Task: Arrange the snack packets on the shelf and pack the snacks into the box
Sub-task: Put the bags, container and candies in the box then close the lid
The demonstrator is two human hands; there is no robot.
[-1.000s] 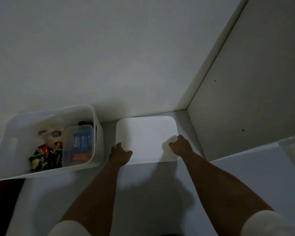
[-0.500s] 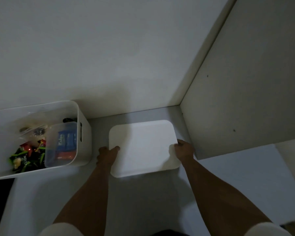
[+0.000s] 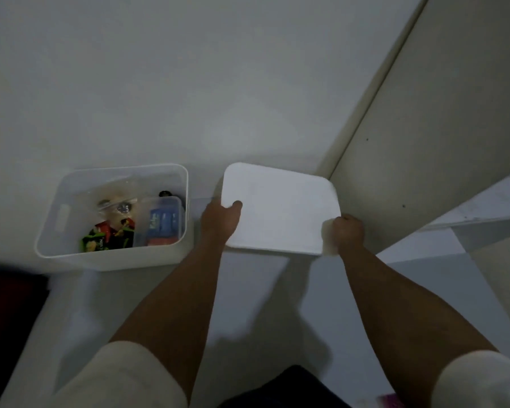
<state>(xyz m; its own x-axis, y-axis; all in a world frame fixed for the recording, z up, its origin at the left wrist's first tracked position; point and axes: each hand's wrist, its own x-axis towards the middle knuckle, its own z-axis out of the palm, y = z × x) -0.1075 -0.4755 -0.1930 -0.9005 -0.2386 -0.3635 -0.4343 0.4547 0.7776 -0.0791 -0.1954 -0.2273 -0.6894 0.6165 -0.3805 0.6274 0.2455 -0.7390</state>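
A white plastic box (image 3: 56,219) stands on the shelf at the left, open at the top. Inside it lie green, red and black snack packets (image 3: 106,238), a clear bag (image 3: 115,201) and a small clear tub (image 3: 162,225) with blue and red packets. To its right, a flat white lid (image 3: 280,210) is lifted and tilted above the shelf. My left hand (image 3: 220,220) grips the lid's left edge, thumb on top. My right hand (image 3: 346,232) grips its near right corner.
The white shelf board (image 3: 256,304) runs under my arms. A back wall (image 3: 189,83) rises behind, and a side panel (image 3: 424,142) closes off the right. A lower shelf edge (image 3: 483,222) shows at far right. Dark floor (image 3: 9,313) lies at the left.
Both hands took hold of the lid's edges and raised it off the shelf, tilting it. The view shifted, so the box now appears closer to the middle.
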